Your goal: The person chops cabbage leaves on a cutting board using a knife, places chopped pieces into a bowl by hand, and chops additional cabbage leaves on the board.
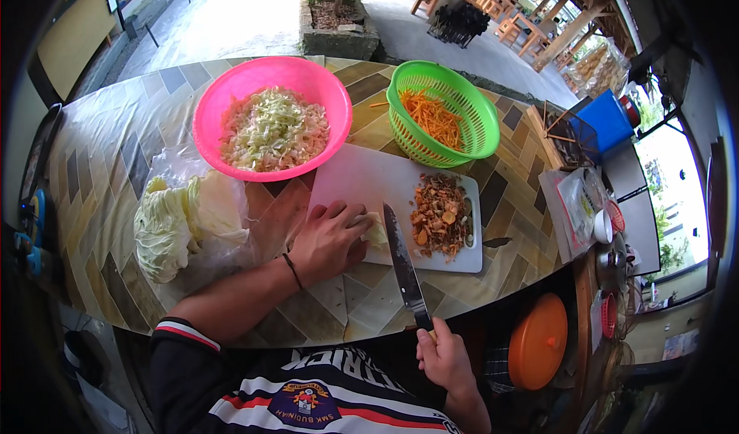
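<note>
My left hand presses down on a piece of pale cabbage on the white cutting board. In my right hand is the dark handle of a large kitchen knife; its blade lies just right of the cabbage piece. Carrot peelings and trimmings form a pile at the board's right end. Behind the board, a pink plastic basin holds shredded cabbage. A green plastic colander holds shredded carrot.
Cabbage pieces rest on a clear plastic bag at the left of the tiled table. To the right are a blue container, plastic packets and a white bowl. An orange lid is below the table edge, near my right arm.
</note>
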### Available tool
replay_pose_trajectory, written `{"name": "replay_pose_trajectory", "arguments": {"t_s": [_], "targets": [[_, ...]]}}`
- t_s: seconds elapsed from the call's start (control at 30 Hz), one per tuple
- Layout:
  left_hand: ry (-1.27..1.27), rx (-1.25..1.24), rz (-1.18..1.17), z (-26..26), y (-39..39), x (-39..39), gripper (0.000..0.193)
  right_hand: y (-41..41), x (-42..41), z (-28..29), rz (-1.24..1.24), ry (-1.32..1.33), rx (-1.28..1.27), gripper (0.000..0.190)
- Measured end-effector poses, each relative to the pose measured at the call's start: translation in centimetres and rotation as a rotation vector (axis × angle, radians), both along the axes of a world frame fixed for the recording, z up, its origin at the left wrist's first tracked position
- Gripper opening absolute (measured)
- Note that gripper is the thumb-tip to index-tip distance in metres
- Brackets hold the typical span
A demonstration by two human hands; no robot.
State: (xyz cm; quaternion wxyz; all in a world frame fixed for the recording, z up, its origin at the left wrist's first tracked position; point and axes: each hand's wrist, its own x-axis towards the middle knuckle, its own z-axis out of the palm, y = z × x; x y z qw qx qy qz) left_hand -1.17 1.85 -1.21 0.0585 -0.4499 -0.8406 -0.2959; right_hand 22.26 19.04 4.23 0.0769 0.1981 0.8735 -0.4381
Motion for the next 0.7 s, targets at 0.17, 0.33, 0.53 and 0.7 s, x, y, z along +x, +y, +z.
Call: {"name": "replay_pose_trajectory", "arguments": {"t_s": [0.17,0.33,0.53,0.7], "targets": [[-0.007,-0.052,-0.013,0.4,0.5,0.0,0.044,0.1,0.3,-0.1,0.024,-0.019,0.086,0.021],[-0.009,-0.091,0.014,0.9,0.7,0.0,0.047,-0.4,-0.9,1.8,0.091,-0.063,0.189,0.024],[-0.023,-0.082,-0.023,1.0,0.8,-0.2,0.043,-0.7,-1.9,3.2,0.148,-0.133,0.193,0.025],[-0.045,-0.011,-0.058,0.4,1.0,-0.5,0.044,-2.0,-3.7,1.2,0.119,-0.169,0.247,0.026]]}}
